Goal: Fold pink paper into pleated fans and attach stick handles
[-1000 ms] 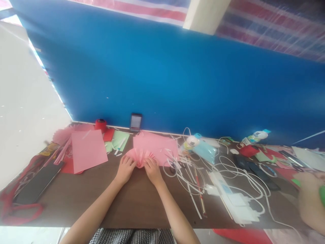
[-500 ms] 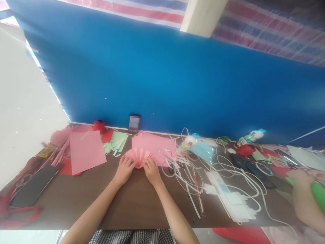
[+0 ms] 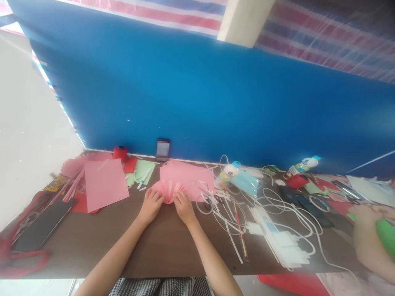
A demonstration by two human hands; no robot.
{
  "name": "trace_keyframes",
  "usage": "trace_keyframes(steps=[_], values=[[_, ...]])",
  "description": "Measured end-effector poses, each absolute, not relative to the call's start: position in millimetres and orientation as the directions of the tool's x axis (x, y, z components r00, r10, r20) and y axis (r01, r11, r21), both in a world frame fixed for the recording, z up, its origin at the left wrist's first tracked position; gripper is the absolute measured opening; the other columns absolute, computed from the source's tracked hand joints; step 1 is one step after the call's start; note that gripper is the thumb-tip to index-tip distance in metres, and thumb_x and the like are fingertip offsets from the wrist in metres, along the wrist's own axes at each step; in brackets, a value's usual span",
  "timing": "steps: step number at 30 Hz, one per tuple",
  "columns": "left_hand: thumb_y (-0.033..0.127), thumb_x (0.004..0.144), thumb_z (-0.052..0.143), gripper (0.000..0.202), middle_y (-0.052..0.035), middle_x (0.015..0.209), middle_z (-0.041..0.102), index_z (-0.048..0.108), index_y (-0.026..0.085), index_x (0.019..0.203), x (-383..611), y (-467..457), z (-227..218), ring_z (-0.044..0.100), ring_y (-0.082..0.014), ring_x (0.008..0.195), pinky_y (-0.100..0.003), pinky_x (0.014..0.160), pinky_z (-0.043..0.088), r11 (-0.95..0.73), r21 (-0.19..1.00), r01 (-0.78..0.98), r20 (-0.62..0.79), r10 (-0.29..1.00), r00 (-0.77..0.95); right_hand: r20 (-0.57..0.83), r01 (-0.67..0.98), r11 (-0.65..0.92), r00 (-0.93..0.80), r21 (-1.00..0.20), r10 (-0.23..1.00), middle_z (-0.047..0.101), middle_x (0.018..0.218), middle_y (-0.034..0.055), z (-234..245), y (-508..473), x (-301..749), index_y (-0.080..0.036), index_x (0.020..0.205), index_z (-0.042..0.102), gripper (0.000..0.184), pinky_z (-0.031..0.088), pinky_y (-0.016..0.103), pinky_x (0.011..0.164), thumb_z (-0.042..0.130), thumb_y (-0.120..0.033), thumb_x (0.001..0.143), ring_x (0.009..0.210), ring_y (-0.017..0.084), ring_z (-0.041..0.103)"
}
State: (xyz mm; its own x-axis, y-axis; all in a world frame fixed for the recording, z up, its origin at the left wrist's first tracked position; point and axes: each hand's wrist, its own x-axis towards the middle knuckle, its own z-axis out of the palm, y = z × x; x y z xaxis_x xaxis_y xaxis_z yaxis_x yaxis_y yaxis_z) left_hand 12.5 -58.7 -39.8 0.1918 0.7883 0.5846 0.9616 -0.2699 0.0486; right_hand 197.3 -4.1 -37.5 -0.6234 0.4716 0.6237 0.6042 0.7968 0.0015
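A pleated pink paper fan (image 3: 168,190) is spread in a half circle on the brown table. On its left edge rests my left hand (image 3: 152,204), fingers closed on the paper. My right hand (image 3: 183,205) grips the opposite edge in the same way, so the folds fan out between the two. Behind the fan lie flat pink paper sheets (image 3: 193,174), partly covered by it. Just right of my right hand are white paper strips (image 3: 226,205) and a pair of scissors (image 3: 208,201).
Left are a pink sheet (image 3: 106,183), green paper (image 3: 145,170), a red spool (image 3: 120,153) and a dark slab (image 3: 43,226). A phone (image 3: 162,149) leans on the blue wall. Rightward are a bottle (image 3: 230,172), a power strip (image 3: 274,234) with cables, and another person's arm (image 3: 365,234).
Almost nothing differs. Both my hands stay on the pink paper fan, and the whole view has shifted very slightly.
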Motion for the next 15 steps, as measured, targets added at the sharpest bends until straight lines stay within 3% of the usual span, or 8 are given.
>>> trace_keyframes(steps=[15], values=[[0.010,0.080,0.045,0.030,-0.0055,0.086,0.060,0.061,0.024,0.102,12.5,-59.5,-39.2,0.051,-0.0191,0.089,-0.045,0.099,0.026,-0.276,0.065,0.959,0.571,0.798,0.191,0.619,0.593,0.804,-0.616,-0.042,0.487,0.061,0.104,0.0084,-34.1,-2.6,197.2,-0.017,0.098,0.061,0.023,0.033,0.039,0.093,0.042,-0.010,0.086,0.109,0.021,0.046]])
